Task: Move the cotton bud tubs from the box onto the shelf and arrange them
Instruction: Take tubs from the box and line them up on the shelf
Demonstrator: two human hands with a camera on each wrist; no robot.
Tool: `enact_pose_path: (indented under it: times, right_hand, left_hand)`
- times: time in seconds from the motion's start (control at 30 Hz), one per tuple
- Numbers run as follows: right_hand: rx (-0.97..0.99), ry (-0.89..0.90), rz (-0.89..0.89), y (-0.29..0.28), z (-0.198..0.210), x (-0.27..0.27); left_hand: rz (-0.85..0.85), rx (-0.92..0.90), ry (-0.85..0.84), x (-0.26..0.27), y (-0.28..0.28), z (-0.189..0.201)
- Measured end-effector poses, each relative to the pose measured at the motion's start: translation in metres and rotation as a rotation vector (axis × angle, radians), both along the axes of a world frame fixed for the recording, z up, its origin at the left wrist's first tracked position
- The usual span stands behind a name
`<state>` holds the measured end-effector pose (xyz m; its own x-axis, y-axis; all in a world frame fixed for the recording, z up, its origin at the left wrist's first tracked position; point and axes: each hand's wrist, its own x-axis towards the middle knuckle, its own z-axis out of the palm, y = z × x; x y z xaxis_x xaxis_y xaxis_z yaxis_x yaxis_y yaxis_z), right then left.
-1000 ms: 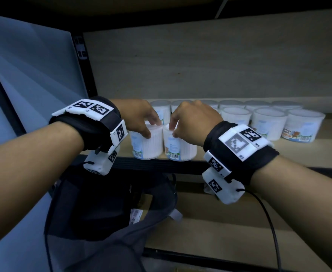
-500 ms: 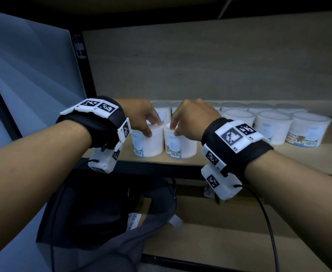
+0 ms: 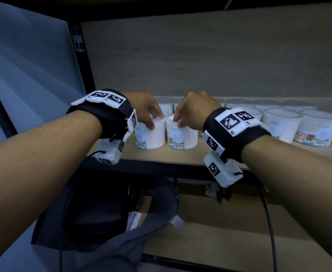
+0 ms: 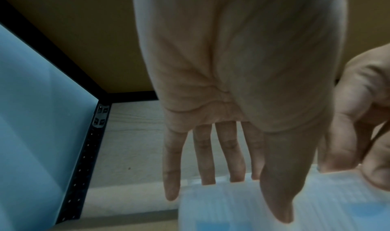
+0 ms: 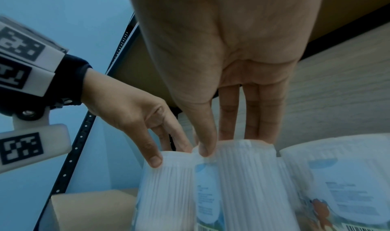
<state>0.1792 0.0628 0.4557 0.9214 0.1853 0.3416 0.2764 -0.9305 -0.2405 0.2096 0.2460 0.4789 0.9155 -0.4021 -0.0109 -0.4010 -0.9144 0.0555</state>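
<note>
Where my hands reach over the shelf (image 3: pixel 161 157), they cover the tops of two front tubs, and the rear row of tubs (image 3: pixel 239 103) is largely hidden behind. Both wrist views are blurred low down. My left hand (image 3: pixel 144 108) grips the left tub (image 3: pixel 151 137) at its rim, thumb in front; my right hand (image 3: pixel 195 109) grips the right tub (image 3: pixel 181 137) likewise. Both tubs stand upright, just beside each other. Since the earlier frame, both grips have held and the pair sits slightly further in.
</note>
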Motion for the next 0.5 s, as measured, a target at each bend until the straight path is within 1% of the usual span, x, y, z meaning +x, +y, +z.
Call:
enact_pose_path:
  times: [0.2, 0.5]
  right_hand:
    - [0.008, 0.004, 0.000, -0.001, -0.003, 0.016]
    - [0.018, -0.012, 0.005, -0.001, -0.007, 0.035]
  left_hand:
    - [-0.006, -0.040, 0.008, 0.010, 0.001, 0.000]
    - [-0.004, -0.035, -0.010, 0.023, 0.000, -0.002]
